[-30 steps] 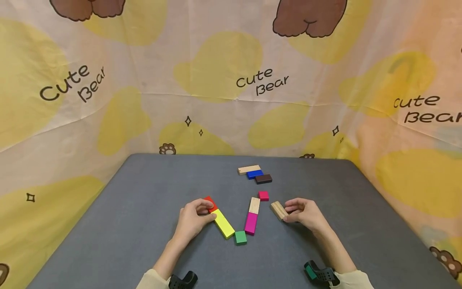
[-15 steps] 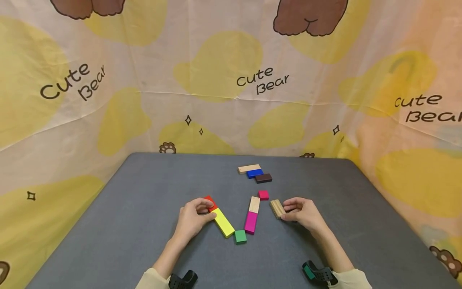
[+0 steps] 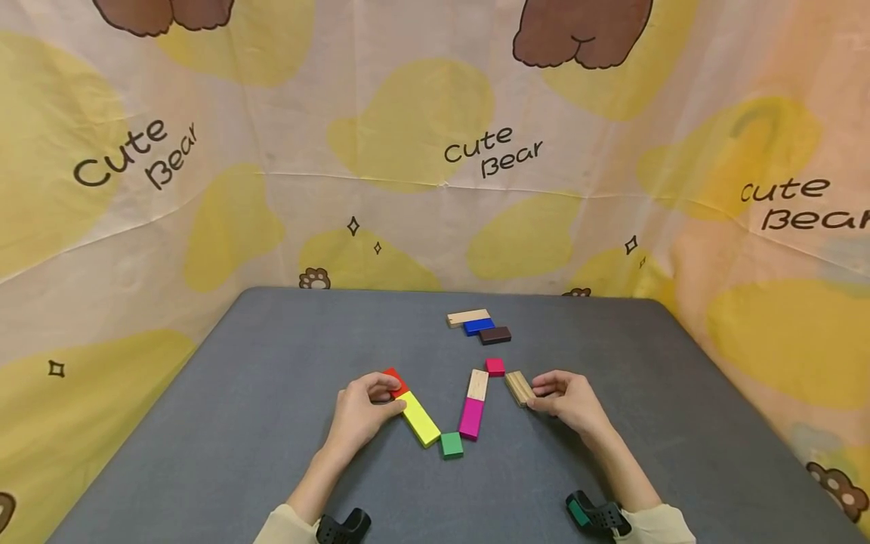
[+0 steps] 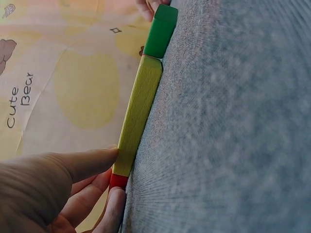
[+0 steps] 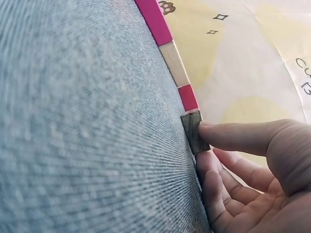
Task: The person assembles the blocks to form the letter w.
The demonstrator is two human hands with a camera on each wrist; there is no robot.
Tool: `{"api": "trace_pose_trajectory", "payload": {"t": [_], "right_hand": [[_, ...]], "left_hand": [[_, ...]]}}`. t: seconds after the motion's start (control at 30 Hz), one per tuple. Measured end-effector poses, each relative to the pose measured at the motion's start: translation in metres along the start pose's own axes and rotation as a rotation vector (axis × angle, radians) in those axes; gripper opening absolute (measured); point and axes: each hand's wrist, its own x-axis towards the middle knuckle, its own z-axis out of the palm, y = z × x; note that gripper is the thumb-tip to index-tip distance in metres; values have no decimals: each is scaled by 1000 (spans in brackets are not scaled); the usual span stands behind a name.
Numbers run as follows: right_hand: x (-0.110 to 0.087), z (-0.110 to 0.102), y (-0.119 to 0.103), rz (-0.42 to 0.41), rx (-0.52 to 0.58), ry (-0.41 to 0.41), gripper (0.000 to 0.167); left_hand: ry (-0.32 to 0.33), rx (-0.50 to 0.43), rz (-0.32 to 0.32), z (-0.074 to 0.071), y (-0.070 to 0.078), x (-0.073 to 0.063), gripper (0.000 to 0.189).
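Note:
In the head view, my left hand (image 3: 365,412) is at the upper end of the left row, fingertips on the red block (image 3: 394,378) and thumb against the yellow block (image 3: 421,420). A green block (image 3: 451,446) sits at the bottom corner. From there a magenta block (image 3: 472,418), a pale wooden block (image 3: 478,384) and a pink block (image 3: 495,367) lead upward. My right hand (image 3: 574,400) pinches a grooved wooden block (image 3: 519,389), whose upper corner is at or very near the pink block. In the right wrist view, the thumb presses this grooved block's (image 5: 195,132) side.
Farther back on the grey table (image 3: 306,332) lie a light wooden block (image 3: 467,317), a blue block (image 3: 479,326) and a dark brown block (image 3: 495,335), staggered side by side. A printed cloth (image 3: 408,151) hangs around the table's far side.
My right hand has moved the grooved wooden block a little left and up, closing the gap to the pink block. The left hand stays in place.

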Motion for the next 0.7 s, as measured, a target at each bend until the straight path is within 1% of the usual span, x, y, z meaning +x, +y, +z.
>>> {"api": "trace_pose_trajectory", "payload": {"t": [0.23, 0.5, 0.7], "right_hand": [[0, 1, 0, -2, -7, 14, 31], [1, 6, -2, 38, -49, 43, 43], [0, 9, -4, 41, -59, 68, 42]], "left_hand": [[0, -11, -3, 0, 0, -1, 27], [0, -7, -3, 0, 0, -1, 28], [-4, -10, 0, -1, 0, -1, 28]]}}
